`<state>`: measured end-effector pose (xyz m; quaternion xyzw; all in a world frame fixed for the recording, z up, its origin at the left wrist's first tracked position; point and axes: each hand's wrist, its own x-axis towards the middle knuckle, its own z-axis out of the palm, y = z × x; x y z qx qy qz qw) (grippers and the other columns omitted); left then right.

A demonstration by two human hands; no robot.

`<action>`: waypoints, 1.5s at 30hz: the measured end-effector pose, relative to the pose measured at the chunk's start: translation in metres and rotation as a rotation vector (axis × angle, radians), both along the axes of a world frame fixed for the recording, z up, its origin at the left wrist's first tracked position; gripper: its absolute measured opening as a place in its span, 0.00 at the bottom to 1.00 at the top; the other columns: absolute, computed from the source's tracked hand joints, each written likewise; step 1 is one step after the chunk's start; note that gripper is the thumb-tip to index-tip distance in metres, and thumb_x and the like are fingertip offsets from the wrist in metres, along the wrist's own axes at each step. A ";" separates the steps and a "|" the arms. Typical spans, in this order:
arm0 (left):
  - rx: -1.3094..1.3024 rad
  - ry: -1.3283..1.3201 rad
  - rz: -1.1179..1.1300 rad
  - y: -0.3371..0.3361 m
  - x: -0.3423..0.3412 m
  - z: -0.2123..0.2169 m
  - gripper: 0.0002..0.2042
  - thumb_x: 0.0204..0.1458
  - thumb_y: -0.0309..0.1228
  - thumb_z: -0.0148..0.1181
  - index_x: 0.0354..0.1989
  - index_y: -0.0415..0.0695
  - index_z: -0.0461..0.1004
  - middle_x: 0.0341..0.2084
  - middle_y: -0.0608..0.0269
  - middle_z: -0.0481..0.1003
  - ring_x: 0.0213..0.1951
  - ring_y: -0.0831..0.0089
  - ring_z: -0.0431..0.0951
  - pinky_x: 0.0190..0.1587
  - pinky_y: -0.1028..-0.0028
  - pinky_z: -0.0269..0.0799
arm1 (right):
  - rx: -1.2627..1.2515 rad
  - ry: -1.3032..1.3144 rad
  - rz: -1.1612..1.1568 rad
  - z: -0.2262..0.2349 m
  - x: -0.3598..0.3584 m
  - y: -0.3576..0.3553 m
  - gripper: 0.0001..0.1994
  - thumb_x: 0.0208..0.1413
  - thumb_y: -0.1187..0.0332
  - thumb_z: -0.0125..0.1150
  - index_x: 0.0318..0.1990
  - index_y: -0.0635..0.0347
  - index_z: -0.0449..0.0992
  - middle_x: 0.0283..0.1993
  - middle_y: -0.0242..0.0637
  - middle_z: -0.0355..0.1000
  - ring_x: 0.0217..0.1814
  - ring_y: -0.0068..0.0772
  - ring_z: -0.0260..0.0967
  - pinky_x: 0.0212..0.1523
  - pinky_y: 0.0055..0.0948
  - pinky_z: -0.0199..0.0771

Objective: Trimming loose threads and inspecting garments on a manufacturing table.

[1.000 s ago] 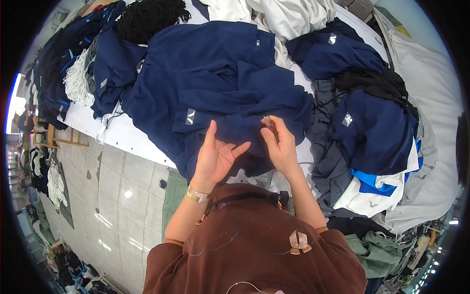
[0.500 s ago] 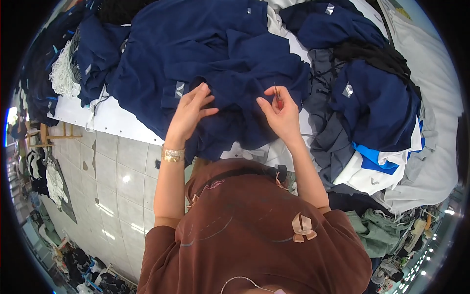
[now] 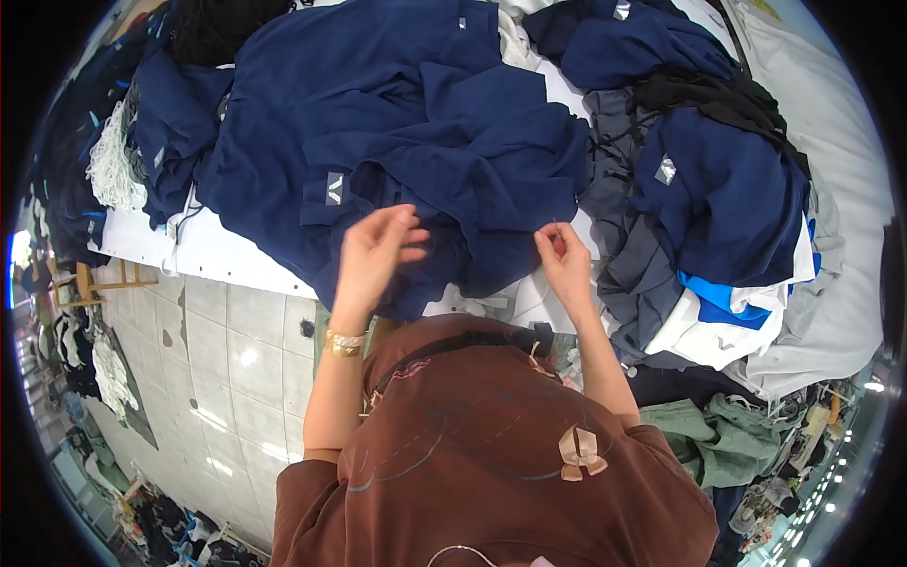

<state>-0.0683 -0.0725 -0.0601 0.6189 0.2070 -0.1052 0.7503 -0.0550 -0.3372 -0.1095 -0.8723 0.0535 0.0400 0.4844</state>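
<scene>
A navy garment (image 3: pixel 491 194) lies rumpled in front of me, with a silver label patch (image 3: pixel 335 188) on its left part. My left hand (image 3: pixel 370 257) is over its near edge, fingers loosely bent and apart, and I see nothing held in them. Farther right, my right hand (image 3: pixel 571 269) is closed at the garment's near right edge. A bit of red shows inside its curled fingers, part of small red-handled thread snips (image 3: pixel 559 248); most of the tool is hidden by the hand.
Under the garment is a white tabletop (image 3: pixel 236 253). To the right, a pile holds grey trousers (image 3: pixel 614 170), another navy garment (image 3: pixel 727 198) and white cloth (image 3: pixel 699 335). White cords (image 3: pixel 115 161) hang at the left. Tiled floor (image 3: pixel 227 350) and a wooden stool (image 3: pixel 104 285) lie beyond.
Both hands have drawn nearer to my body and off the garment's middle. My left fingers have curled in more. The snips, clearer before, are now mostly covered by my right fingers.
</scene>
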 end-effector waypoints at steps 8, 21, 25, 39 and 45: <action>-0.422 0.422 0.068 -0.047 0.038 -0.045 0.13 0.56 0.42 0.55 0.38 0.43 0.70 0.38 0.61 0.74 0.36 0.71 0.77 0.22 0.81 0.68 | 0.381 -0.062 0.088 0.014 0.018 0.053 0.04 0.54 0.72 0.57 0.34 0.63 0.73 0.23 0.24 0.66 0.23 0.11 0.56 0.24 0.14 0.57; 0.050 0.338 -0.100 -0.053 0.043 -0.054 0.16 0.53 0.46 0.57 0.30 0.43 0.72 0.22 0.70 0.72 0.23 0.84 0.71 0.15 0.85 0.58 | 0.451 -0.010 0.115 0.029 0.037 0.063 0.09 0.60 0.66 0.52 0.38 0.62 0.75 0.22 0.24 0.66 0.22 0.12 0.53 0.23 0.17 0.54; -0.045 0.198 -0.039 -0.053 0.042 -0.060 0.13 0.52 0.40 0.60 0.21 0.47 0.69 0.19 0.72 0.70 0.21 0.83 0.70 0.16 0.84 0.58 | 0.593 0.085 0.095 0.027 0.037 0.058 0.10 0.60 0.66 0.52 0.39 0.63 0.75 0.23 0.21 0.65 0.22 0.10 0.51 0.22 0.15 0.51; -0.859 0.300 0.073 -0.043 0.021 0.012 0.04 0.54 0.32 0.58 0.34 0.46 0.74 0.30 0.69 0.76 0.34 0.77 0.77 0.43 0.66 0.77 | 0.700 0.151 0.198 0.049 0.039 0.052 0.14 0.61 0.64 0.50 0.45 0.65 0.74 0.23 0.24 0.65 0.24 0.14 0.57 0.26 0.15 0.55; -0.920 0.273 0.185 -0.051 0.022 0.021 0.05 0.54 0.29 0.57 0.35 0.40 0.73 0.33 0.62 0.75 0.36 0.73 0.76 0.48 0.58 0.75 | 0.257 -0.262 0.225 0.067 0.028 0.057 0.14 0.60 0.65 0.49 0.47 0.66 0.70 0.33 0.32 0.71 0.32 0.25 0.67 0.36 0.21 0.67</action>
